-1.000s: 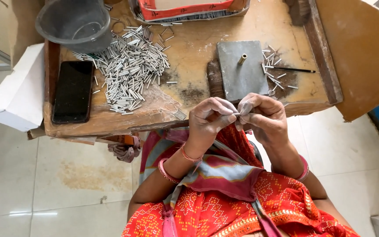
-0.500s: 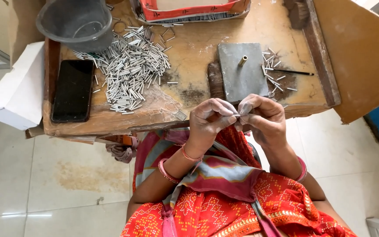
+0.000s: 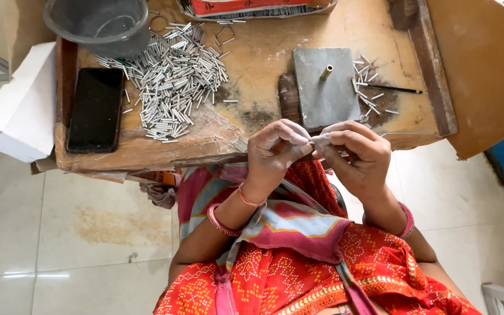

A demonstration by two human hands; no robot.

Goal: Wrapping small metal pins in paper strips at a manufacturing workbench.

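My left hand and my right hand meet fingertip to fingertip just above the near edge of a low wooden table. Between them they pinch one small silvery metal tube. Just beyond the hands lies a grey metal plate with a short brass pin standing on it. A heap of several similar metal tubes covers the table's left half. A smaller scatter of tubes lies to the right of the plate.
A black phone lies at the table's left edge. A grey plastic bowl stands at the far left, a red tray at the back. A thin dark rod lies at the right. A white box sits left of the table.
Both hands stay together at the table's edge, working the small tube; the fingers have shifted slightly. Nothing on the table has moved.
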